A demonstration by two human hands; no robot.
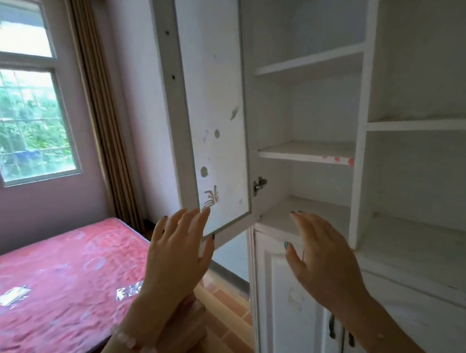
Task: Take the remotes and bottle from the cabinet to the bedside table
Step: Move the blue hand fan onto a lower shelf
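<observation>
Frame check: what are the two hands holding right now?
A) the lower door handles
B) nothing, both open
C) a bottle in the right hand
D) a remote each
B: the left hand and right hand both show straight, spread fingers with nothing in them, near the open cabinet door.

Worn on the head; looked forward and a little down, tilted, at a white cabinet (362, 130) from close by. Took in its shelves (306, 151) across the right half and the open door (204, 104) leaning through the middle. Caught both hands low and very near, the left hand (177, 252) at the door's lower corner, the right hand (325, 264) before the bottom shelf. Showed, further off on the left, a bed (51, 273) and a window (21, 120). Bent straight edges, as through a wide lens.
</observation>
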